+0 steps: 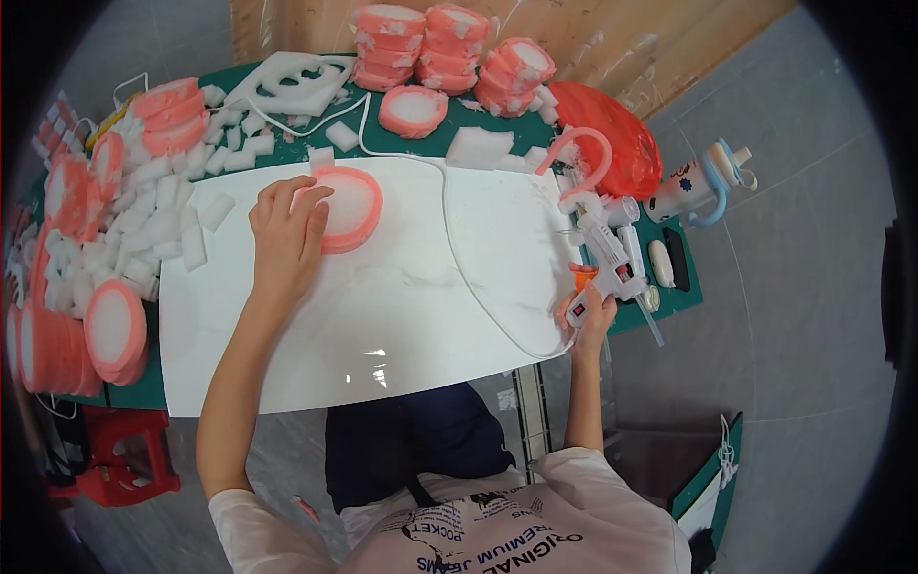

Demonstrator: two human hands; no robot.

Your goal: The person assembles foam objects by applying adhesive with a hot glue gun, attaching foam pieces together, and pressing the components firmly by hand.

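A round disc [352, 212] with a pink fabric-like rim and a white foam middle lies on the white board [411, 316]. My left hand [290, 222] is at its left side, fingers bent and gripping the rim. Against the disc's far edge stands a small white foam block [321, 159]. At the board's right edge my right hand [595, 318] is closed around the handle of a white hot glue gun [608, 251]. A clear glue stick [652, 320] sticks out of the gun's rear. The gun's nozzle points away from me, near a pink curved strip [598, 153].
Loose white foam blocks [143, 225] crowd the left side, beside more pink discs [117, 330]. Stacked pink discs [449, 43] stand at the back. A white cord [449, 230] crosses the board. A red bag [612, 143], a tumbler [684, 188] and a dark phone-like object [676, 258] are right.
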